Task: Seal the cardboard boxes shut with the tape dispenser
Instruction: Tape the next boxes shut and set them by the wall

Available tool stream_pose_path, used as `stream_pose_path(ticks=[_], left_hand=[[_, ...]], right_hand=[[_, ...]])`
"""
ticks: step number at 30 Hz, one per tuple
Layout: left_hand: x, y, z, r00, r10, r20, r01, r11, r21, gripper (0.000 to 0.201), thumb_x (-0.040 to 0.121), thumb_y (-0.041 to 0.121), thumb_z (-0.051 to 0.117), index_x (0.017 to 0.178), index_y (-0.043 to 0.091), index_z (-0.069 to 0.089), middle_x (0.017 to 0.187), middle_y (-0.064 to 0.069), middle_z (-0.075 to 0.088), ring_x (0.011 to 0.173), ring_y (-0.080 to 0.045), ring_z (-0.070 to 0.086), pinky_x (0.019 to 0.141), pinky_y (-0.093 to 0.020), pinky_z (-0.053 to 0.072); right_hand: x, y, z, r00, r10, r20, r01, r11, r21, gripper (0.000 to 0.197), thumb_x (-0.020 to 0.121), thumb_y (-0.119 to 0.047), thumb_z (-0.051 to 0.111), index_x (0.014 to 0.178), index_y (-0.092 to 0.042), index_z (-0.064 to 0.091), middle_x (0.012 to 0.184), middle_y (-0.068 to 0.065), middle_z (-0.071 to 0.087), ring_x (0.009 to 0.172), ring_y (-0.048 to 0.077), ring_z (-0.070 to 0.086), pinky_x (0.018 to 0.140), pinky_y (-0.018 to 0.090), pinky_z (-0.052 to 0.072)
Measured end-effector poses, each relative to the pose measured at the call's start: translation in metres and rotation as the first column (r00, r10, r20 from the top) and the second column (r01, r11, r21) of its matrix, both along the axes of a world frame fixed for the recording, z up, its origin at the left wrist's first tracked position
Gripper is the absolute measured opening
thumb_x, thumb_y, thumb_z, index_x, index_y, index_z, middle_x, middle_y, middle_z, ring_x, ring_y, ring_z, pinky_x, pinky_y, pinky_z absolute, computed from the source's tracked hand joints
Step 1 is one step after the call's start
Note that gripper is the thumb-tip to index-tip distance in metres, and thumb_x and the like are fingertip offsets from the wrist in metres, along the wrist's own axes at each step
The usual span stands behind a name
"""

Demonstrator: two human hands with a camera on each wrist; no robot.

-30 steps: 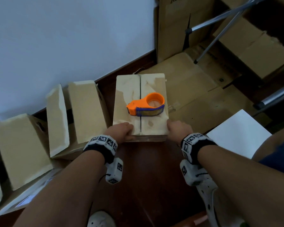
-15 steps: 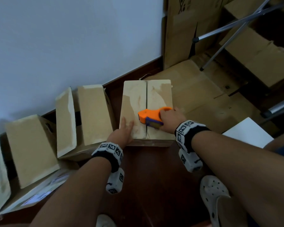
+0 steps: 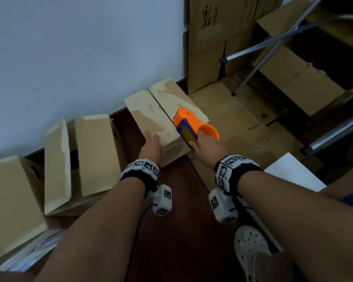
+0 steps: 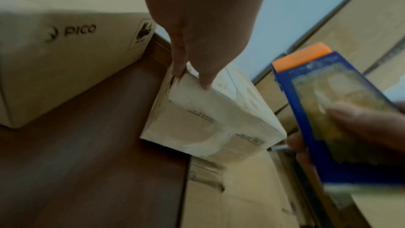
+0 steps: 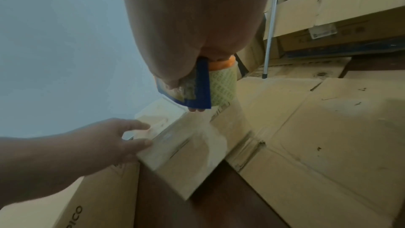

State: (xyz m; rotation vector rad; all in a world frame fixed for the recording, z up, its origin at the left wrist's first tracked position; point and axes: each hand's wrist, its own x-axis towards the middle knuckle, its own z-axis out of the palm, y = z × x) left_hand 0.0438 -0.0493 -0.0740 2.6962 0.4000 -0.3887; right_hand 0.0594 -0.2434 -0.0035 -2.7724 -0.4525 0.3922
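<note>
A small cardboard box with two closed top flaps and an open seam sits on the dark floor by the wall. My left hand rests on the box's near left corner, fingers straight, thumb down the side. My right hand grips the orange and blue tape dispenser, lifted just above the box's near right edge. In the right wrist view the dispenser with its tape roll hangs under my palm, above the box.
Two more boxes with open flaps stand to the left along the wall. Flattened cardboard covers the floor on the right, with metal stand legs and a white sheet. A white shoe is near my right arm.
My right hand took the dispenser off the box top and lifted it toward the box's near edge. My left hand slid along the box's left corner. The box turned, its far end swinging left.
</note>
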Motion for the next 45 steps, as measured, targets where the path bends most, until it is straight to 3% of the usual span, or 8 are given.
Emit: stream_pose_path(ticks=[8, 15, 20, 29, 34, 37, 41, 45], left_hand=[[0.001, -0.002, 0.005, 0.961, -0.273, 0.038, 0.276, 0.954, -0.116, 0.044, 0.096, 0.013, 0.049, 0.139, 0.014, 0.048, 0.152, -0.009, 0.035, 0.135, -0.028, 0.042, 0.111, -0.033, 0.031], [-0.066, 0.104, 0.032, 0.967, 0.114, 0.228, -0.189, 0.922, 0.340, 0.066, 0.092, 0.020, 0.052, 0.151, 0.024, 0.022, 0.162, -0.001, 0.002, 0.148, -0.031, 0.003, 0.116, -0.053, 0.006], [-0.130, 0.170, 0.024, 0.839, 0.535, -0.093, -0.506, 0.833, 0.224, 0.077, 0.092, 0.023, 0.058, 0.151, 0.013, 0.010, 0.159, -0.012, 0.001, 0.140, -0.044, 0.020, 0.113, -0.051, 0.024], [-0.113, 0.144, 0.016, 0.831, 0.440, -0.340, -0.278, 0.858, 0.431, 0.052, 0.101, 0.016, 0.036, 0.148, -0.002, 0.021, 0.146, -0.026, 0.035, 0.133, -0.040, 0.037, 0.110, -0.048, 0.032], [-0.105, 0.084, 0.048, 0.863, 0.131, -0.488, -0.008, 0.969, 0.247, 0.025, 0.096, 0.027, 0.048, 0.102, 0.008, 0.063, 0.105, -0.009, 0.063, 0.094, -0.024, 0.062, 0.085, -0.032, 0.048], [-0.096, 0.055, 0.024, 0.823, 0.013, -0.568, 0.097, 0.982, 0.164, 0.033, 0.088, 0.034, 0.049, 0.114, 0.018, 0.062, 0.117, -0.007, 0.061, 0.101, -0.027, 0.060, 0.088, -0.039, 0.052], [-0.115, -0.014, 0.055, 0.855, -0.143, -0.499, 0.186, 0.982, 0.037, 0.043, 0.097, 0.034, 0.047, 0.134, 0.014, 0.053, 0.131, -0.006, 0.056, 0.115, -0.028, 0.056, 0.094, -0.037, 0.049], [-0.120, -0.033, 0.071, 0.941, -0.098, -0.324, 0.123, 0.991, 0.058, 0.029, 0.098, 0.023, 0.046, 0.112, 0.003, 0.062, 0.115, -0.013, 0.064, 0.101, -0.028, 0.061, 0.077, -0.034, 0.048]], right_hand=[[0.001, -0.009, -0.006, 0.991, -0.084, -0.106, 0.091, 0.994, 0.065, 0.033, 0.101, -0.037, 0.040, 0.107, -0.005, 0.044, 0.085, 0.010, 0.055, 0.079, 0.033, 0.061, 0.060, 0.036, 0.045], [-0.017, 0.017, -0.014, 0.977, -0.100, -0.189, 0.127, 0.982, 0.137, 0.028, 0.101, -0.036, 0.041, 0.095, -0.009, 0.043, 0.069, 0.000, 0.043, 0.070, 0.024, 0.051, 0.060, 0.032, 0.038], [-0.040, 0.041, -0.009, 0.975, 0.025, -0.219, 0.004, 0.991, 0.134, 0.033, 0.100, -0.034, 0.045, 0.076, -0.012, 0.042, 0.066, 0.001, 0.038, 0.067, 0.022, 0.045, 0.059, 0.031, 0.032], [-0.065, 0.044, -0.011, 0.969, 0.047, -0.244, -0.025, 0.995, 0.093, 0.035, 0.098, -0.033, 0.048, 0.070, -0.013, 0.040, 0.065, 0.003, 0.040, 0.059, 0.019, 0.042, 0.053, 0.030, 0.032], [-0.076, 0.042, -0.001, 0.984, 0.058, -0.171, -0.041, 0.994, 0.099, 0.032, 0.098, -0.031, 0.050, 0.072, -0.015, 0.040, 0.064, 0.002, 0.040, 0.063, 0.022, 0.047, 0.053, 0.030, 0.033], [-0.081, 0.038, 0.011, 0.990, 0.081, -0.118, -0.080, 0.997, 0.012, 0.029, 0.098, -0.031, 0.049, 0.077, -0.012, 0.044, 0.062, 0.003, 0.042, 0.059, 0.021, 0.048, 0.047, 0.028, 0.031], [-0.087, 0.023, 0.024, 0.997, 0.001, -0.071, -0.010, 0.991, -0.135, 0.032, 0.099, -0.034, 0.046, 0.078, -0.011, 0.047, 0.065, 0.003, 0.047, 0.060, 0.021, 0.050, 0.049, 0.027, 0.035], [-0.089, 0.005, 0.027, 0.991, -0.029, -0.127, 0.015, 0.993, -0.114, 0.041, 0.099, -0.033, 0.047, 0.063, -0.014, 0.041, 0.058, 0.003, 0.044, 0.049, 0.016, 0.042, 0.042, 0.025, 0.029]])
